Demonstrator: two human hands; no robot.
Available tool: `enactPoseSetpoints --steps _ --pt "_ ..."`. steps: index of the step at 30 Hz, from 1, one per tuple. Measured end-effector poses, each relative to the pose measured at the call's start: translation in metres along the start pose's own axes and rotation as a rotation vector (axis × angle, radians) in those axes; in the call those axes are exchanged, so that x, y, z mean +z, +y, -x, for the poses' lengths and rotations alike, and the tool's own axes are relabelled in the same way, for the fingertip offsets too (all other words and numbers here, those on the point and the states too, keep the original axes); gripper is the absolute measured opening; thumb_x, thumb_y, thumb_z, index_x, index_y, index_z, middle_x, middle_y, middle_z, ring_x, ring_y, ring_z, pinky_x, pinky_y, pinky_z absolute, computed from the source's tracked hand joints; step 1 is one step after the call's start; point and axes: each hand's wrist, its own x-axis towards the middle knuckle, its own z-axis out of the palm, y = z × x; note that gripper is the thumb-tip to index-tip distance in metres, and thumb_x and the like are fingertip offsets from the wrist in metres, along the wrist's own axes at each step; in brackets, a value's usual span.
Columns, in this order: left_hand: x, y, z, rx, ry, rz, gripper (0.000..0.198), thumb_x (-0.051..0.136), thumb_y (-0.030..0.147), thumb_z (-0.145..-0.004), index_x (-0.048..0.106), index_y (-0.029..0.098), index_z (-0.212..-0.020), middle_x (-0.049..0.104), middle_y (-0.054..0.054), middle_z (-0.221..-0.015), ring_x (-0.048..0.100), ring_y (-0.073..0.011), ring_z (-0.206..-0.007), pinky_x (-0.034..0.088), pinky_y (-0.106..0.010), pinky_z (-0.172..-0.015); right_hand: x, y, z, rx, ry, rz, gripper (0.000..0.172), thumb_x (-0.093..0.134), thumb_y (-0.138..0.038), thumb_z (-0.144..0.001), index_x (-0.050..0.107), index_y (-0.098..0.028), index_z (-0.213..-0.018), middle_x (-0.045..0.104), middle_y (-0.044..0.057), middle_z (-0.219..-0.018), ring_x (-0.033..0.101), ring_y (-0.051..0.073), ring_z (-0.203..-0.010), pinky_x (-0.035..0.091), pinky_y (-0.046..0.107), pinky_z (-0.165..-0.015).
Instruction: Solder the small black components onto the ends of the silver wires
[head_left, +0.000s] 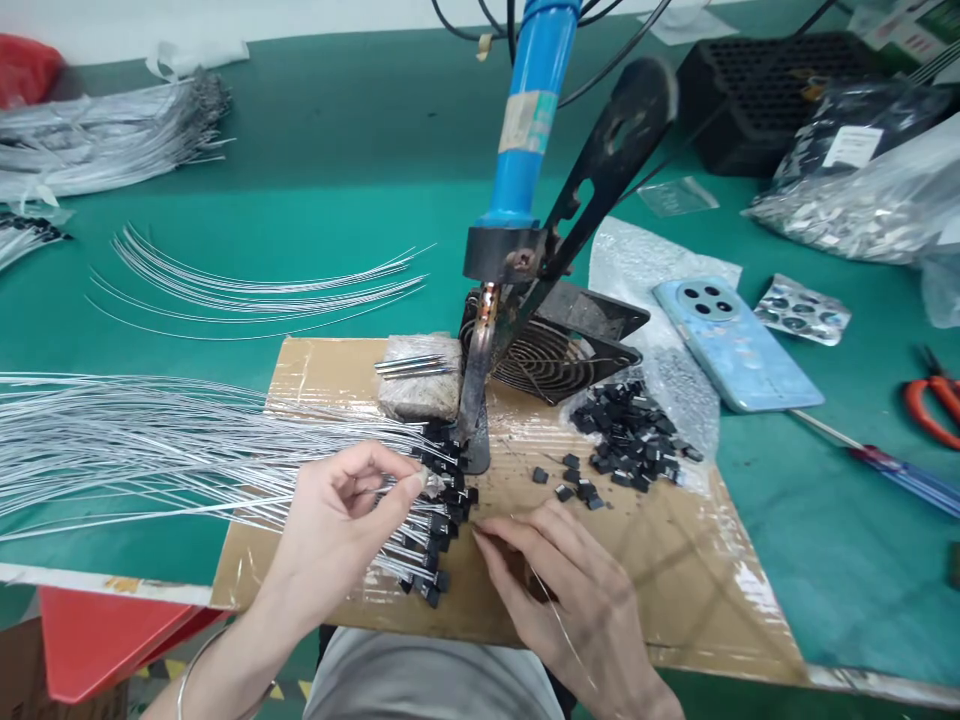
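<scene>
My left hand pinches one thin silver wire with a black end piece, just above a row of wires tipped with black parts. A bundle of silver wires fans out to the left across the table. My right hand rests on the taped cardboard board, fingers together on a thin solder wire that runs back toward my wrist. Right behind my hands, a blue-handled soldering iron stands in a black stand, tip down at the board. A pile of small black parts lies to the right.
A black fan sits behind the iron. A blue phone, red-handled cutters and a screwdriver lie at right. Bags of parts and a black tray fill the back right. More loose wires and bundles lie at left.
</scene>
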Motion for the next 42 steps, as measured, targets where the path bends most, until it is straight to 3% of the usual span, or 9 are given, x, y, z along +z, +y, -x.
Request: enactPoseSetpoints --steps 7,14,21,29,33,42 --pt "-0.002 0.002 0.0 -0.016 -0.001 0.009 0.014 0.074 0.03 -0.083 0.071 0.018 -0.078 0.067 0.0 -0.073 0.047 -0.0095 -0.06 0.032 -0.021 -0.053 0.01 -0.007 -0.006 0.004 0.103 -0.072 0.027 0.067 -0.004 -0.089 0.066 -0.015 -0.114 0.066 0.005 -0.081 0.056 0.016 -0.072 0.054 0.031 -0.065" --pt "0.0 0.009 -0.002 -0.012 0.017 0.022 0.015 0.075 0.028 -0.081 0.07 0.016 -0.075 0.063 0.001 -0.067 0.046 -0.0088 -0.058 0.032 -0.019 -0.053 0.002 -0.009 -0.009 0.088 0.114 -0.139 0.018 0.067 -0.002 -0.088 0.071 -0.015 -0.099 0.064 0.003 -0.078 0.055 0.012 -0.067 0.05 0.026 -0.062" --pt "-0.003 0.006 -0.001 -0.032 0.015 0.029 0.013 0.077 0.028 -0.079 0.072 0.016 -0.076 0.067 0.0 -0.072 0.046 -0.0081 -0.058 0.031 -0.019 -0.051 0.003 -0.008 -0.002 -0.014 0.03 -0.144 0.018 0.07 -0.002 -0.085 0.071 -0.014 -0.099 0.067 0.005 -0.077 0.057 0.015 -0.071 0.053 0.029 -0.064" --pt "-0.006 0.005 0.0 -0.002 0.03 0.014 0.012 0.076 0.026 -0.08 0.071 0.016 -0.074 0.067 -0.001 -0.069 0.05 -0.0091 -0.057 0.033 -0.02 -0.051 0.008 -0.01 0.002 -0.016 0.039 -0.069 0.018 0.071 -0.005 -0.087 0.071 -0.014 -0.103 0.069 0.005 -0.08 0.06 0.017 -0.072 0.055 0.031 -0.067" --pt "-0.008 0.002 0.001 -0.004 0.026 0.006 0.013 0.076 0.027 -0.08 0.072 0.016 -0.075 0.073 -0.006 -0.083 0.058 -0.0123 -0.065 0.039 -0.021 -0.054 0.006 -0.01 0.004 -0.041 0.011 -0.052 0.019 0.072 -0.005 -0.086 0.071 -0.015 -0.102 0.072 0.004 -0.082 0.062 0.017 -0.074 0.055 0.031 -0.071" --pt "-0.01 0.002 0.004 -0.017 0.034 -0.003 0.012 0.076 0.028 -0.08 0.073 0.018 -0.076 0.073 -0.005 -0.08 0.06 -0.012 -0.063 0.04 -0.02 -0.053 0.01 -0.015 -0.003 -0.076 0.079 0.018 0.027 0.07 -0.006 -0.088 0.068 -0.012 -0.114 0.069 0.006 -0.081 0.06 0.017 -0.07 0.051 0.029 -0.059"
